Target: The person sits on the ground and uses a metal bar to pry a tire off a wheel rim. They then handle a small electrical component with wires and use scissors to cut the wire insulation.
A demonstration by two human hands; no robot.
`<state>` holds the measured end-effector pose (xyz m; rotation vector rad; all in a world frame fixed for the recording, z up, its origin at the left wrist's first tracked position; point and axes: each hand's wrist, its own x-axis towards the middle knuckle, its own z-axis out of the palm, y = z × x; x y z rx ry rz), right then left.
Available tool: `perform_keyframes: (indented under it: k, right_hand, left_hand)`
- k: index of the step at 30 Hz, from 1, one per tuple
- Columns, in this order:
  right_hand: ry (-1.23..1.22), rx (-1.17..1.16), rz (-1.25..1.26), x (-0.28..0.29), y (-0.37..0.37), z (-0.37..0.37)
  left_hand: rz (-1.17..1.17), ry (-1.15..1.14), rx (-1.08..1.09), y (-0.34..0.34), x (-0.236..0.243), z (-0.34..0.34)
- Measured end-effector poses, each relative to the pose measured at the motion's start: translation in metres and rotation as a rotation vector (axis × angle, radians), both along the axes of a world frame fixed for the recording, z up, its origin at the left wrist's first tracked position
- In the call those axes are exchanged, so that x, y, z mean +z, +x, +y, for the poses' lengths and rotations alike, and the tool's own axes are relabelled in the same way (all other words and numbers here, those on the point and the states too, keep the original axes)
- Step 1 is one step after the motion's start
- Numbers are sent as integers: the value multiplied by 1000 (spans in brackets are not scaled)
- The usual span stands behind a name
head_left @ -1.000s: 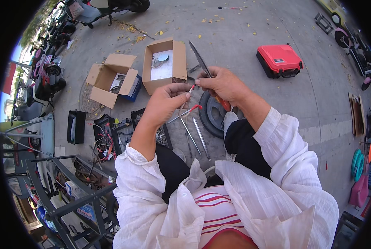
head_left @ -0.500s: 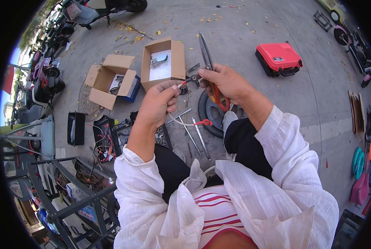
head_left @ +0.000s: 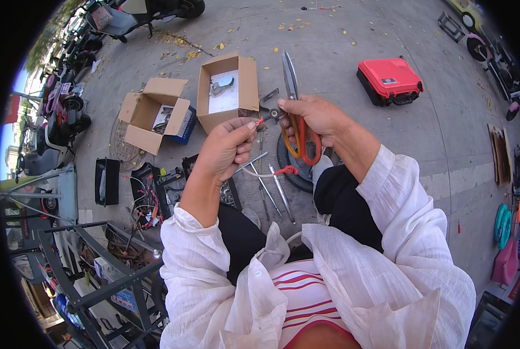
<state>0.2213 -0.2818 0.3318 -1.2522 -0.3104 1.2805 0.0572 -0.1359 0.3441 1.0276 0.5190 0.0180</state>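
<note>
My left hand (head_left: 231,145) is closed, with thumb and forefinger pinched near the red end of a pale cable (head_left: 254,173). Below this hand the cable curves round to a red fitting (head_left: 286,170). My right hand (head_left: 321,119) is wrapped around a pair of large scissors (head_left: 290,78), orange-red handles low and long blades pointing away from me. Between both hands is a small dark metal part (head_left: 271,110), its exact kind unclear. The cable's red tip meets its left side, and my right fingertips touch its right side.
Two open cardboard boxes (head_left: 245,87) (head_left: 140,136) stand ahead left, a red hard case (head_left: 389,81) ahead right. Below my hands lie a T-shaped metal tool (head_left: 265,189), a silver rod (head_left: 282,195) and a black wheel (head_left: 292,174). A dark metal frame (head_left: 105,291) rises at lower left.
The scissors have come slightly lower and turned, so both handle loops show more plainly. My hands and the dark part have shifted only a little.
</note>
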Motion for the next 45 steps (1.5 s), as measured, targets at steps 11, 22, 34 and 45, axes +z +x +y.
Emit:
perform_keyframes:
  k: [11,22,34,45]
  right_hand:
    - [44,2,-288,7,-16,-2]
    - [238,-80,-531,28,-41,-15]
    - [7,-4,-986,37,-40,-33]
    - [72,17,-946,34,-48,-28]
  left_hand:
    - [-22,617,117,7,-10,-24]
    - [-596,1743,580,2,6,-21]
    - [-539,1243,733,-3,4,-15]
    - [-391,362,639,-4,5,0]
